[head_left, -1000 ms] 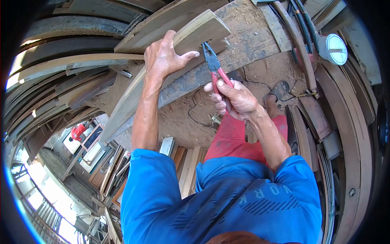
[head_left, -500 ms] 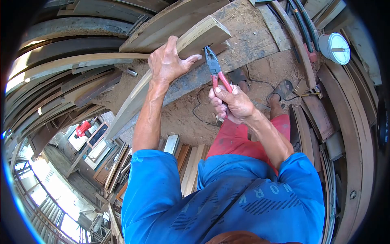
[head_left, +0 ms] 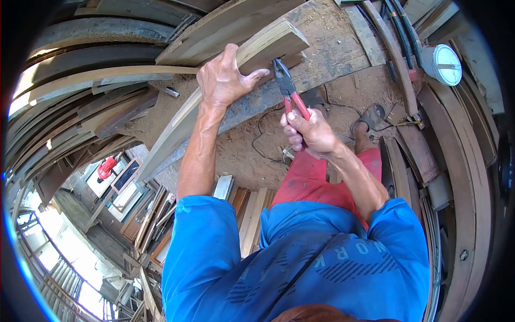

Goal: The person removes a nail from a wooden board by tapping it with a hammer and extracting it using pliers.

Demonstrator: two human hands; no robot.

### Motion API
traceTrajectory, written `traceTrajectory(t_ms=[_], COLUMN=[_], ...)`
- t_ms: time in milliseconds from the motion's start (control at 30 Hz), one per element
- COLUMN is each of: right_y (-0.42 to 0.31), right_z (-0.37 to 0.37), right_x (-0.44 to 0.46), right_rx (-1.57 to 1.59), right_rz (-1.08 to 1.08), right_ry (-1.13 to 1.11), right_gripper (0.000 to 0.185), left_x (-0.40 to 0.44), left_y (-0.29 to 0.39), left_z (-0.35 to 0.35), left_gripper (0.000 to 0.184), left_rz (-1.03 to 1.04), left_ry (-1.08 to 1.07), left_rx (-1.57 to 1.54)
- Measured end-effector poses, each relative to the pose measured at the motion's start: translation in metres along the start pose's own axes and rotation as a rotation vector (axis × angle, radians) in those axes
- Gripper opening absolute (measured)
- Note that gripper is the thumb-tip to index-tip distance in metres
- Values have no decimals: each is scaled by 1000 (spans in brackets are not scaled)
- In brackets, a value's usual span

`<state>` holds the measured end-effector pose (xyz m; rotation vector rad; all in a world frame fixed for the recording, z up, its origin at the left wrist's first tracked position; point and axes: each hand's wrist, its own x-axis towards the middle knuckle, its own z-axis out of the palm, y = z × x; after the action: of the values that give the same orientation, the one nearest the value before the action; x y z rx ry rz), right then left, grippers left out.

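Note:
My left hand [head_left: 221, 80] holds a thick wooden plank [head_left: 274, 47] near its end. Its fingers reach over the upper edge, and the thumb sticks out along the near face. Pliers [head_left: 285, 81] with red handles are gripped in my right hand [head_left: 315, 134]. Their dark jaws point up at the plank's face, by a small dark spot close to the end. Whether the jaws have hold of a nail or anything else there is too small to tell. Under the plank lies a worn wooden bench board [head_left: 322, 56] strewn with sawdust.
Stacked boards [head_left: 80, 80] crowd the left, and long curved timbers [head_left: 461, 161] run along the right. A white bucket [head_left: 443, 64] stands at the upper right. A black cord [head_left: 263, 145] crosses the dusty ground. Someone in a red top [head_left: 106, 168] is farther off at left.
The pliers have turned in my right hand, their jaws showing at a different angle by the plank. My right hand has shifted slightly right. My left hand keeps its hold.

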<state>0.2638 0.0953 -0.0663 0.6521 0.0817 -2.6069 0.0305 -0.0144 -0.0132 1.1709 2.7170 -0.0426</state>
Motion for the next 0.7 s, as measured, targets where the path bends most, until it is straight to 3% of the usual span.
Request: traceTrajectory(t_ms=[67,167,267,367,567,667,700], right_y=[0,2,-1,-10,-2,-6,-7], right_z=[-2,6,-1,-15,-1,4,0], right_x=[1,0,-2,-2,-4,-6,-3], right_rx=[-89,201,159,-353,132,183,-6], right_rz=[-21,25,40,-68,43,81,21], right_ry=[23,-93,-101,72,-89,-61,-3], right_gripper=[27,29,29,31,30,28,29], left_x=[1,-1,-1,1,0,0,1], left_y=[0,3,2,2,2,2,0], left_z=[-1,-2,-2,0,-2,-1,-1], left_gripper=[74,74,73,71,74,74,74], left_rz=[7,-8,-5,24,-13,-20,-12], left_ry=[12,-9,5,43,-8,-15,-4], left_rx=[0,15,18,5,-5,3,1])
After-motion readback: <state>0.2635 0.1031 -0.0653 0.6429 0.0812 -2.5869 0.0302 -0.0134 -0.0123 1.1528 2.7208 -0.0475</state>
